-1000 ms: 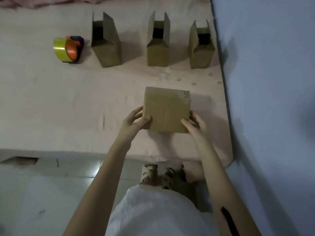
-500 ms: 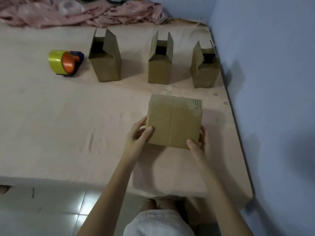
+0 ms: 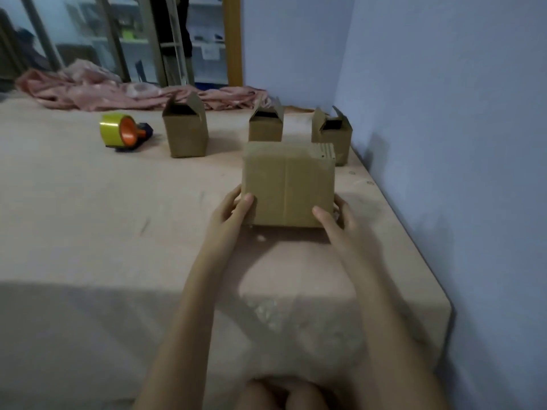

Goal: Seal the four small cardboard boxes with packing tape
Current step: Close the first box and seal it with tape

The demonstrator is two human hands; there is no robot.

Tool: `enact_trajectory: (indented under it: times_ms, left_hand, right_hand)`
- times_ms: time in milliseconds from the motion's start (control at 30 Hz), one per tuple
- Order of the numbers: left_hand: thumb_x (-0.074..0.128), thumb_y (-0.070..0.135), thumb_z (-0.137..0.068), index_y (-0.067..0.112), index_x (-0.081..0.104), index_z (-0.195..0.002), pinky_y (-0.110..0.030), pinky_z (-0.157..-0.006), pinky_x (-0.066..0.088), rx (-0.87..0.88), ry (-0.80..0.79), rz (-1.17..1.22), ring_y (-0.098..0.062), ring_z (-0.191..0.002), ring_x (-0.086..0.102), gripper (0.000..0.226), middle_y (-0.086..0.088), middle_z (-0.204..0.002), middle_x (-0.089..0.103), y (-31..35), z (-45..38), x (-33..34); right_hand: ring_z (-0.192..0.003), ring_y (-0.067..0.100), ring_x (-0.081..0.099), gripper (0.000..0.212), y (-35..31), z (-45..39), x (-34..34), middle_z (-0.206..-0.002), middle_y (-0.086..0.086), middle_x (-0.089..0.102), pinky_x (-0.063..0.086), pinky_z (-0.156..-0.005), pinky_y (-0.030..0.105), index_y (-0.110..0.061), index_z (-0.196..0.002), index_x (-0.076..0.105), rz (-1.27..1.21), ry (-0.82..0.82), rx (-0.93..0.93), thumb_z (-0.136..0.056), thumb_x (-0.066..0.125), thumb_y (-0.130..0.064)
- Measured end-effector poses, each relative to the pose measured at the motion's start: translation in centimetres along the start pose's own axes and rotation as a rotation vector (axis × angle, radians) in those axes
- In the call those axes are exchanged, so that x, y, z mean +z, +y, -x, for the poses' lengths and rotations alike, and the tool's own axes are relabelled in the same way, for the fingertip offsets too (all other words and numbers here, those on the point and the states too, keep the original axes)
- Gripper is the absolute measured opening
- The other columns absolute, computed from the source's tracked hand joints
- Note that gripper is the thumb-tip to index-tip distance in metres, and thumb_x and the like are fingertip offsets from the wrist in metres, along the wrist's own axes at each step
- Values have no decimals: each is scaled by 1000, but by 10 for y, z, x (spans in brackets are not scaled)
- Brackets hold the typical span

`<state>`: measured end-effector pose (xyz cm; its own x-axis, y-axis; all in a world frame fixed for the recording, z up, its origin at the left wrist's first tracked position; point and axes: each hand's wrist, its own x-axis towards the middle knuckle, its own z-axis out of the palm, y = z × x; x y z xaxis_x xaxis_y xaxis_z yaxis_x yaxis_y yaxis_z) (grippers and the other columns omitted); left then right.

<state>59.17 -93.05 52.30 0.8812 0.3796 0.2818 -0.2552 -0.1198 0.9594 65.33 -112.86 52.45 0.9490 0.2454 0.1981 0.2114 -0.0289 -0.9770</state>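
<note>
Both hands, left hand [image 3: 233,210] and right hand [image 3: 336,221], grip the closed brown cardboard box [image 3: 288,184] near-centre on the table. Looks untaped, so next grab the yellow tape dispenser [image 3: 124,132] far left.

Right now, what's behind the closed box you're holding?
Behind the closed box, held by the left hand and right hand, stand the middle open box and right open box. Their lower front parts are covered.

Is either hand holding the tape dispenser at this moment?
No. The tape dispenser lies on the table, while the left hand and right hand grip the closed cardboard box.
</note>
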Motion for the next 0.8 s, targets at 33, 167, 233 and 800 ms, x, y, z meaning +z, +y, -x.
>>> enact_trajectory:
  times_ms: [33, 167, 233, 800]
  left_hand:
    - [50, 36, -96, 27, 56, -129, -8, -79, 46, -1, -14, -11, 8, -102, 58, 35, 18, -115, 63, 2, 5, -1]
    - [52, 31, -96, 28, 54, -129, -7, -67, 46, -3, -48, -41, 10, -87, 62, 33, 17, -107, 64, 2, 23, -10]
    - [53, 29, -95, 29, 51, -131, -3, -66, 44, -12, -55, -98, 14, -83, 61, 36, 16, -103, 65, 1, 32, -15]
    - [55, 18, -94, 28, 58, -124, -7, -72, 46, 40, -17, -122, 2, -95, 64, 32, 16, -102, 70, -3, 65, -20]
  right_hand:
    - [-82, -27, 51, 44, -1, 3, -1, -106, -25, 55, 38, -61, -4, -36, -127, 44, 23, -3, -3, -87, 63, -35]
    - [-97, -10, 52, 61, -2, 23, -5, -121, -15, 53, 42, -63, 0, -27, -141, 34, 129, -80, 0, -88, 61, -36]
    - [-102, -3, 50, 66, -4, 33, -7, -129, -11, 48, 42, -62, -1, -26, -145, 27, 150, -120, 22, -88, 62, -30]
    - [-92, -13, 54, 45, 3, 53, -11, -110, -27, 57, 43, -74, 15, -38, -129, 43, 226, -46, 60, -87, 43, -55]
